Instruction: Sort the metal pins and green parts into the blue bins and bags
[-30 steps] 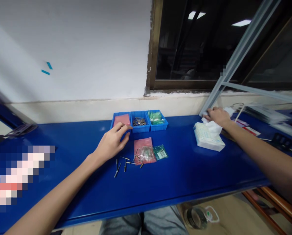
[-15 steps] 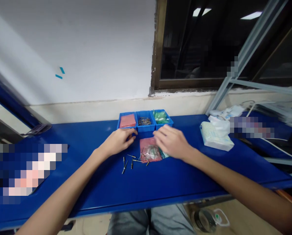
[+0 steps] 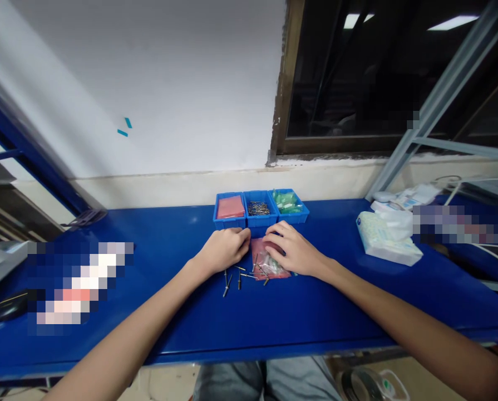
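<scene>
My left hand (image 3: 227, 247) is closed, fingers curled down just left of the pink plastic bag (image 3: 259, 247); whatever its fingertips hold, if anything, is hidden. Above the bag's right side hovers or rests my right hand (image 3: 294, 248), fingers bent and apart. A small clear bag (image 3: 272, 266) with pale green content lies on the pink one. Several blind rivets (image 3: 239, 280) are scattered on the table and over the bag's left part. Behind the hands, three joined blue bins hold pink bags (image 3: 231, 207), many rivets (image 3: 259, 209) and green-tinted bags (image 3: 288, 201).
The blue table (image 3: 182, 323) runs along a white wall. On the right stands a tissue pack (image 3: 388, 239) near a metal frame post (image 3: 424, 106) and white cables. At left lies a black mouse (image 3: 10, 306) beside a blurred-out item.
The view has shifted, so the scene sits further right. My left hand has moved closer to the pink bag and its fingers have curled in. My right hand's fingers have spread over the bag.
</scene>
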The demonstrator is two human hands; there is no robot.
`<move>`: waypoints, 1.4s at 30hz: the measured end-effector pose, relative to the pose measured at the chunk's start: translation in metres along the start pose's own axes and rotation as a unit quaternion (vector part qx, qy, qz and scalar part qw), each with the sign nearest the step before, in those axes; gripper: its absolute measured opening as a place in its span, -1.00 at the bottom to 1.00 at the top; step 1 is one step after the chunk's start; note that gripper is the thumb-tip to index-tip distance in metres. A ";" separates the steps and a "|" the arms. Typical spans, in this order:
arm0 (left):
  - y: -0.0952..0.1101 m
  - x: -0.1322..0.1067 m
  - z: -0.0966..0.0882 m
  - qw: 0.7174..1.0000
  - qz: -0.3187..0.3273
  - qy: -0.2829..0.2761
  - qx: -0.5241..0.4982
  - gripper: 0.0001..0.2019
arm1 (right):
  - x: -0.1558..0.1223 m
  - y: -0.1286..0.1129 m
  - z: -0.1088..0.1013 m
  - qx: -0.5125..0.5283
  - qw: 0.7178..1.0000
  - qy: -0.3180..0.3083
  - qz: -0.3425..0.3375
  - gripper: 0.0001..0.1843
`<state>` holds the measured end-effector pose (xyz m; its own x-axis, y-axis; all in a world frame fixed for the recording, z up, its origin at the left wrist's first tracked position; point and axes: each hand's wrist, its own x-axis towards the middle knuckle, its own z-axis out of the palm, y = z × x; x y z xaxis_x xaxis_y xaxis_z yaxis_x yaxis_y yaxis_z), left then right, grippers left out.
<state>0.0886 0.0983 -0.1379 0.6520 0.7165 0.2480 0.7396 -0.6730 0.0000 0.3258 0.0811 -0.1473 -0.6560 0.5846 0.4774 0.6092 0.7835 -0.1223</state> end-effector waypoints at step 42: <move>-0.001 0.003 -0.018 0.928 0.016 0.059 -0.367 -0.85 | 0.009 -0.021 0.003 0.096 0.994 0.027 0.047 -0.83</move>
<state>0.0866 0.0982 -0.1194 0.6168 0.6981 0.3637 0.3782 -0.6681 0.6408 0.3059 0.0709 -0.1427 -0.5722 0.6484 0.5022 0.5671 0.7551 -0.3289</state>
